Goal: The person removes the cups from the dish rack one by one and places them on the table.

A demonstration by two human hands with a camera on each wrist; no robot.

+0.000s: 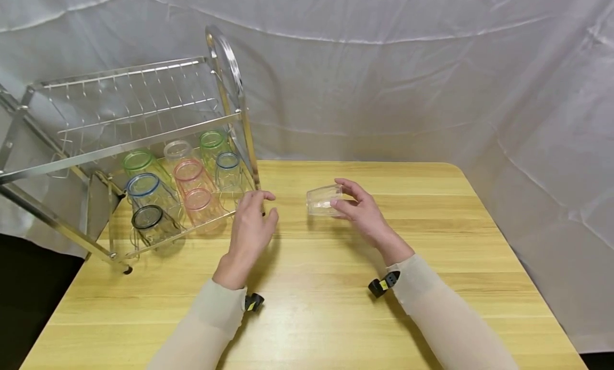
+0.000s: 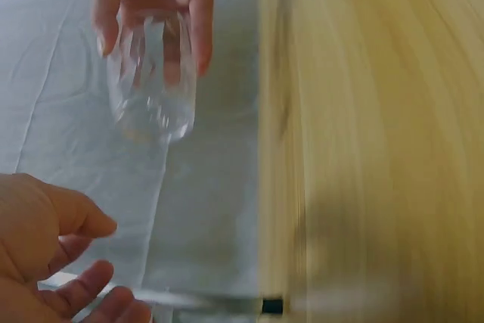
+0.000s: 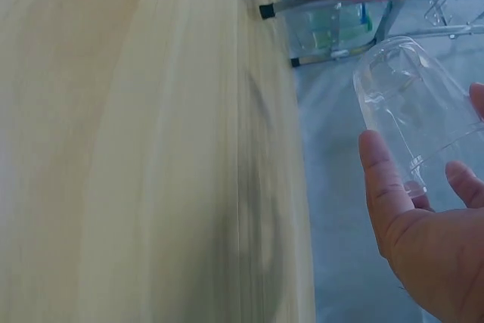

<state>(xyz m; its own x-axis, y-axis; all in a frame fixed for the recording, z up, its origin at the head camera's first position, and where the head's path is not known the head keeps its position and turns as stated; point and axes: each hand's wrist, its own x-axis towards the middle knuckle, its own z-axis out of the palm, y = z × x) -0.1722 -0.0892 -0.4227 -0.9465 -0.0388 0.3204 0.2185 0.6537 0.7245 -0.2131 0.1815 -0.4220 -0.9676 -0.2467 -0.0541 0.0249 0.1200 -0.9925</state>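
1. Sleeves (image 1: 446,311), pale, two: nearest the head camera, entering from 5 and 7 o'clock.
2. Clear glass (image 1: 320,202), one: held off the worktop (image 1: 307,322), close to the middle of the head view. Long axis near a 9-to-3 o'clock line; in the right-wrist view its free end points to 11 o'clock, rackward. Which end is the mouth: cannot tell.
3. Right hand (image 1: 361,210): clamped on the clear glass, thumb and fingers about its 3 o'clock end; nearer of the two hands.
4. Left hand (image 1: 250,226): thumb and fingers apart, nothing held; clear glass lies towards its 2 o'clock, with a gap between.
5. Metal rack (image 1: 120,146), two-tiered: towards the left hand's 10 o'clock, just beside it.
6. Stored glasses (image 1: 188,170), eight visible: lower tier, mixed tints.
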